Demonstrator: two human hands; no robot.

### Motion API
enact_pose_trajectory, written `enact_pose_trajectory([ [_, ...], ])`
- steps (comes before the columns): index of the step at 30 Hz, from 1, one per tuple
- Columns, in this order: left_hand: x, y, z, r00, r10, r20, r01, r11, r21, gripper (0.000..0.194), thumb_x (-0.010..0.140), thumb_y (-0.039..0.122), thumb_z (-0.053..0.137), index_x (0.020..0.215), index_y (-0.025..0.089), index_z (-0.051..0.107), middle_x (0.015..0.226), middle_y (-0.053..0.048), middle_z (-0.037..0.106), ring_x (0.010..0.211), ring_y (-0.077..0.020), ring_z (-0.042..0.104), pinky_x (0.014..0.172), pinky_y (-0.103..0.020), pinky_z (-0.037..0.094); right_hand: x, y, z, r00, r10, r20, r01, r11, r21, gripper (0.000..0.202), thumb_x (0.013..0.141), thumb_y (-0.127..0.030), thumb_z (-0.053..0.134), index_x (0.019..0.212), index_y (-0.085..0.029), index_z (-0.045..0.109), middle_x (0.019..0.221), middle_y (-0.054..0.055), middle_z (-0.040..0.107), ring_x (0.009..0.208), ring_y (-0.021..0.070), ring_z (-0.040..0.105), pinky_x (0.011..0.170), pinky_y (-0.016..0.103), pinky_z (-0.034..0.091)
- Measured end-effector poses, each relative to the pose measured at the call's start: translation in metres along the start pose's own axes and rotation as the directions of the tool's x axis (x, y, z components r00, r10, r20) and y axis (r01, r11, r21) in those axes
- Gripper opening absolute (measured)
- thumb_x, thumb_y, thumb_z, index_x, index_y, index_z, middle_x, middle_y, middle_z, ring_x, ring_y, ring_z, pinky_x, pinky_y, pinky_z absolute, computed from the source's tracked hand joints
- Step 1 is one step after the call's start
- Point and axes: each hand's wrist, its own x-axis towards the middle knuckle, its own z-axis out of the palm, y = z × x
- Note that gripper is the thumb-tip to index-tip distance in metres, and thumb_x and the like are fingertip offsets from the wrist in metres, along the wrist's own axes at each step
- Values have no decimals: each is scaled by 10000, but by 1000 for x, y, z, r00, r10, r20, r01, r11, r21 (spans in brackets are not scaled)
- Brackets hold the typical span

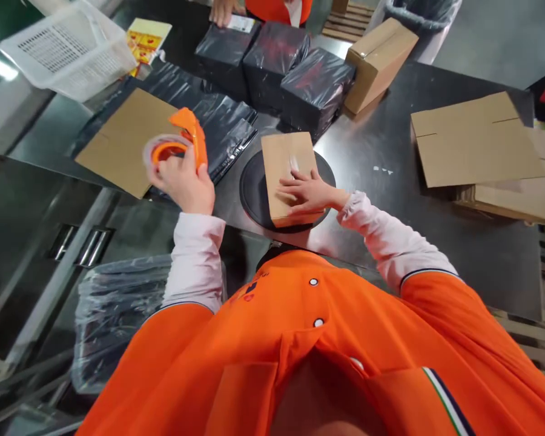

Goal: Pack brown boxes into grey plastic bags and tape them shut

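My left hand (188,184) is closed round an orange tape dispenser (195,136) loaded with a roll of clear tape, held above the left part of the table. A small closed cardboard box (285,154) rests on a round black turntable (251,194) in front of me. Across the box's top lies my right hand (309,192), fingers spread flat and gripping nothing. A strip of clear tape shows along the middle of the box's top. Beneath the dispenser are a flat cardboard sheet (122,133) and black plastic bags (222,121).
Several black-wrapped parcels (277,48) stand behind the turntable, beside a taller carton (381,60). Flattened cardboard (476,139) is stacked at the right. A white basket (68,48) sits at the far left. Another person's hand (224,9) touches a parcel at the back.
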Motion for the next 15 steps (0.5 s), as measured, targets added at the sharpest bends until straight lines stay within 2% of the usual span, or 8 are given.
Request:
enact_pose_trajectory([
  [2,-37,-1,-5,995,-70,-68,71,997,10,606,1008,312,585,1600,184,603,1338,-171,681,1399,-397,518,1297,-643,206,-5,0,16,995,-12,-97,6,998,-65,721,1008,-608,659,1667,-359,509,1793,67,371,1700,460,186,1279,846,47],
  [4,-80,8,4,992,-121,-39,122,992,20,610,1036,332,533,1627,185,572,1312,-192,679,1374,-423,528,1273,-665,228,2,-15,36,971,76,-225,-92,994,-62,676,1051,-602,584,1668,-338,511,1798,81,357,1705,448,179,1274,855,4],
  [6,-119,19,22,984,-139,107,137,990,31,597,1036,276,486,1615,165,582,1258,-213,689,1321,-433,559,1238,-672,279,14,-37,52,927,188,-326,-202,979,-10,675,1076,-619,511,1675,-308,507,1801,110,343,1705,463,161,1255,879,-9],
  [8,-142,21,42,956,-129,265,123,992,42,587,1010,215,486,1578,148,617,1236,-224,697,1279,-427,583,1207,-658,328,26,-55,60,891,260,-373,-267,963,32,682,1086,-628,465,1676,-288,508,1807,126,324,1705,478,139,1240,894,-17],
  [9,-147,17,50,944,-130,304,120,991,51,584,997,201,498,1563,148,631,1240,-224,700,1271,-424,588,1199,-650,340,30,-60,61,886,273,-375,-279,959,39,683,1087,-630,455,1676,-288,507,1810,125,316,1706,480,132,1238,896,-16],
  [11,-141,0,63,940,-153,305,136,988,77,587,991,204,511,1564,151,629,1264,-223,697,1281,-424,578,1198,-647,340,33,-62,59,898,267,-351,-274,961,30,677,1086,-634,457,1674,-304,508,1815,107,310,1708,474,129,1247,889,-3],
  [14,-107,-34,78,949,-210,236,189,976,108,597,1035,217,432,1605,124,585,1297,-240,688,1319,-425,554,1238,-644,289,28,-55,54,909,251,-333,-264,965,8,670,1078,-639,482,1669,-325,515,1812,86,324,1710,462,139,1262,875,11],
  [15,-92,-44,85,948,-207,243,189,977,94,604,1042,216,415,1615,111,572,1316,-246,683,1342,-421,543,1260,-631,265,26,-53,53,910,245,-334,-259,966,4,670,1075,-637,493,1667,-326,518,1808,85,333,1710,459,144,1266,870,11],
])
